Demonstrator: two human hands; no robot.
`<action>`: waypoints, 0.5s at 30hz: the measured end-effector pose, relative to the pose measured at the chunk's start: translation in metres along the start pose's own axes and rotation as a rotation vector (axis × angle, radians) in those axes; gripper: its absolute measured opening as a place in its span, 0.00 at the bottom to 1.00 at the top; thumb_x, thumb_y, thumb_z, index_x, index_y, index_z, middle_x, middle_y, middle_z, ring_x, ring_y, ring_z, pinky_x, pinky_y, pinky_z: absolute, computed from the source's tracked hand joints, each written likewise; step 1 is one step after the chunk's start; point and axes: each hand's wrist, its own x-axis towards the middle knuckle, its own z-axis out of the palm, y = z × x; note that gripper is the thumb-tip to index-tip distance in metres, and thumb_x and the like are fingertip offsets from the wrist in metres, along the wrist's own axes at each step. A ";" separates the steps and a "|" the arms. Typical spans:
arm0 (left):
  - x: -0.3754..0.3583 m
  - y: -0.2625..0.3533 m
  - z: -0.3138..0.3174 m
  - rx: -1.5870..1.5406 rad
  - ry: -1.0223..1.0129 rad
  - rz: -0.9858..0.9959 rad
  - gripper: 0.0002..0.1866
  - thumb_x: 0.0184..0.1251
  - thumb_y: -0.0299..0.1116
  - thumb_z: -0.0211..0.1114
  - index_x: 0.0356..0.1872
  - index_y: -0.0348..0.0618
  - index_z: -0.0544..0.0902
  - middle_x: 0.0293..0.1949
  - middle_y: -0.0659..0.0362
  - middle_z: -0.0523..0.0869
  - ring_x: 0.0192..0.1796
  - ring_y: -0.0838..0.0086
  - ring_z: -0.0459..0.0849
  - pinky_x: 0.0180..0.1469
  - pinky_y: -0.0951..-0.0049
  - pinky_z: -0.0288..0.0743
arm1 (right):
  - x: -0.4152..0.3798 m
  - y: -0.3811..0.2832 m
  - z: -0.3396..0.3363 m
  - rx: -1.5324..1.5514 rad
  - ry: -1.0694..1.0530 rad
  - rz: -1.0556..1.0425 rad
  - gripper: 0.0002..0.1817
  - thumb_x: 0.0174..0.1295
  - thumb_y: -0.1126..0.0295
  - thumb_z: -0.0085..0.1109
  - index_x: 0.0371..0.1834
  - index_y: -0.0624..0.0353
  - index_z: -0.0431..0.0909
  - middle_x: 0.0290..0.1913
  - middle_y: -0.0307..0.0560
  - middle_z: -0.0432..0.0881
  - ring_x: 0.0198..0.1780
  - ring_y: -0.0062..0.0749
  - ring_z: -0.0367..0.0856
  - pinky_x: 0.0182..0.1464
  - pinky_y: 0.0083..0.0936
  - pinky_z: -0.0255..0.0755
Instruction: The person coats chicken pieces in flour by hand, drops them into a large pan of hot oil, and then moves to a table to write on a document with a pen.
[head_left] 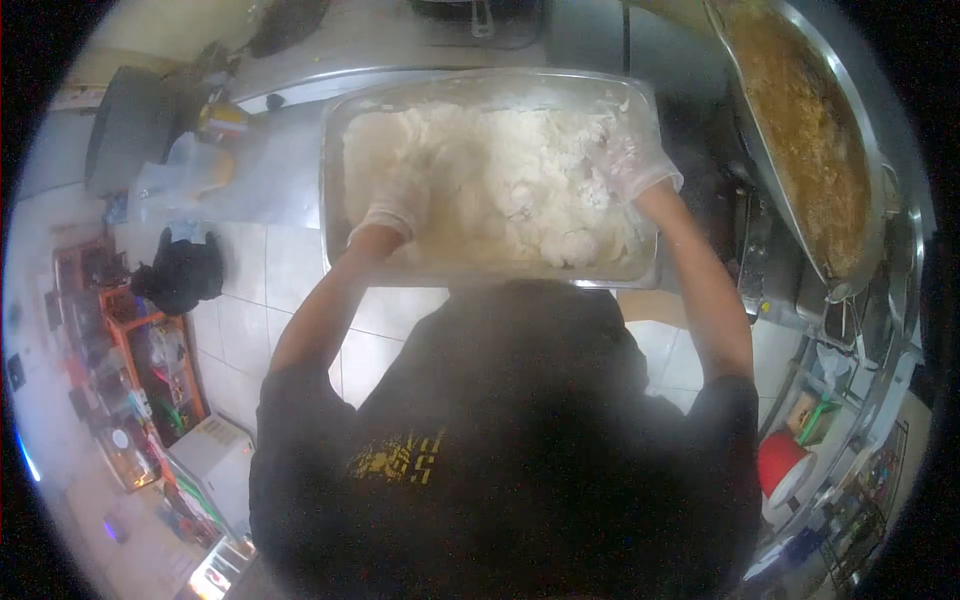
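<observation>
While both gloved hands sink into the white dough [500, 185] filling the metal tray [335, 240], the left hand [392, 205] curls into its near-left edge and the right hand [625, 160] spreads wide at the far right, apparently for kneading.

I'm in a working kitchen, the catering or restaurant sort. A steel worktop [300, 85] runs ahead of me, and a big metal tray [335, 215] heaped with white dough [490, 185] sits under my gloves. To my right a wide pan [870, 150] holds browned food, pale tiled floor [250, 290] lies below, and cluttered shelves [140, 370] stand at my left.
</observation>
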 end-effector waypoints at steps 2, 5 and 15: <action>0.008 -0.008 0.023 -0.216 -0.119 -0.247 0.16 0.67 0.35 0.59 0.52 0.42 0.82 0.45 0.45 0.86 0.49 0.49 0.85 0.53 0.58 0.79 | -0.001 -0.005 0.000 -0.012 -0.014 0.018 0.27 0.59 0.50 0.58 0.51 0.63 0.82 0.67 0.64 0.70 0.74 0.61 0.54 0.76 0.50 0.44; 0.026 -0.010 0.024 -0.112 -0.204 -0.081 0.18 0.68 0.42 0.60 0.53 0.43 0.82 0.43 0.44 0.87 0.48 0.49 0.85 0.52 0.57 0.78 | 0.000 -0.007 -0.003 -0.007 -0.083 0.093 0.27 0.60 0.50 0.57 0.52 0.63 0.81 0.68 0.64 0.69 0.74 0.60 0.55 0.76 0.47 0.46; 0.099 0.008 0.035 0.088 -0.088 0.268 0.17 0.67 0.44 0.57 0.43 0.40 0.84 0.43 0.45 0.86 0.48 0.53 0.83 0.51 0.58 0.77 | -0.022 -0.002 0.003 0.147 -0.169 0.272 0.28 0.61 0.57 0.58 0.58 0.69 0.73 0.47 0.64 0.82 0.51 0.53 0.80 0.58 0.39 0.71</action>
